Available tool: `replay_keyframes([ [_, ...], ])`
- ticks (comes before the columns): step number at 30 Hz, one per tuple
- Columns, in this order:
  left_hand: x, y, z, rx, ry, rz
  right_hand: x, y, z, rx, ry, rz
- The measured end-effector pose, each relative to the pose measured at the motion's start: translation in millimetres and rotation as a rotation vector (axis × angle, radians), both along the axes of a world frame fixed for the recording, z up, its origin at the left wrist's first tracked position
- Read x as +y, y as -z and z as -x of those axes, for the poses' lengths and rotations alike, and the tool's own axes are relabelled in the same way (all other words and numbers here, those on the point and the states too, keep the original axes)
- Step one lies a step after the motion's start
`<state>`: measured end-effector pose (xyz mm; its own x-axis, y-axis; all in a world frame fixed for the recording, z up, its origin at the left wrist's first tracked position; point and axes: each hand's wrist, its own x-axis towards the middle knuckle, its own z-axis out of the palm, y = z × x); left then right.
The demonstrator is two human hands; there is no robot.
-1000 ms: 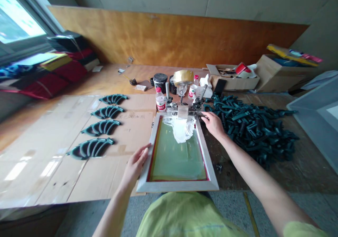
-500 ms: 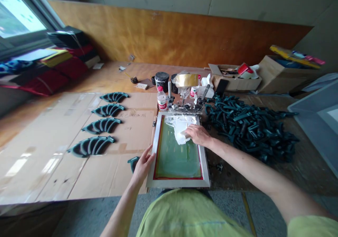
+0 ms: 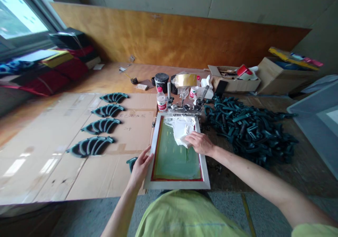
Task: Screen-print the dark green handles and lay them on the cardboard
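Note:
A silver-framed printing screen (image 3: 149, 184) with green mesh lies flat on the bench in front of me. My left hand (image 3: 141, 166) grips its left edge, fingers curled over the frame. My right hand (image 3: 200, 142) rests on the mesh near the right side, closed on a white ink-smeared squeegee or cloth (image 3: 182, 128); which of the two I cannot tell. A dark teal curved plastic part (image 3: 131, 162) pokes out from under the screen beside my left hand.
Several teal curved parts (image 3: 91, 146) lie in a row on cardboard at the left. A big heap of the same parts (image 3: 248, 128) fills the right. Behind the screen stand a bottle (image 3: 161, 101), black ink tubs (image 3: 161, 81) and cardboard boxes (image 3: 280, 76).
The screen came down flat onto the bench. My right hand left the frame's far right corner and moved onto the mesh at the white material. My left hand stays on the left edge.

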<state>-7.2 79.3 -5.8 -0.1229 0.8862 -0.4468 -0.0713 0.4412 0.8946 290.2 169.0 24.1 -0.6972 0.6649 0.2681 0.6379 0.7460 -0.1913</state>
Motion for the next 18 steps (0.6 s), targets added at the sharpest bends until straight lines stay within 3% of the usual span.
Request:
replay_keyframes([
  [3,-0.3,-12.1,-0.1,-0.012,0.01,0.01,29.4,-19.8,5.3,0.07,0.12,0.031],
  [7,3.3,-44.7,4.3,-0.093,-0.003,0.009,82.7,-47.3,16.8,0.073,0.332,0.052],
  [11,26.7,-82.5,7.8,-0.072,-0.08,-0.087,106.4,-60.4,-10.9,0.14,0.53,-0.034],
  [15,71.4,-117.8,-3.7,-0.188,-0.168,-0.422,87.9,-38.3,-54.1,0.244,0.76,0.062],
  [18,101.8,-145.4,-16.6,-0.265,-0.154,-0.551,54.3,-1.2,-58.3,0.191,0.709,0.204],
])
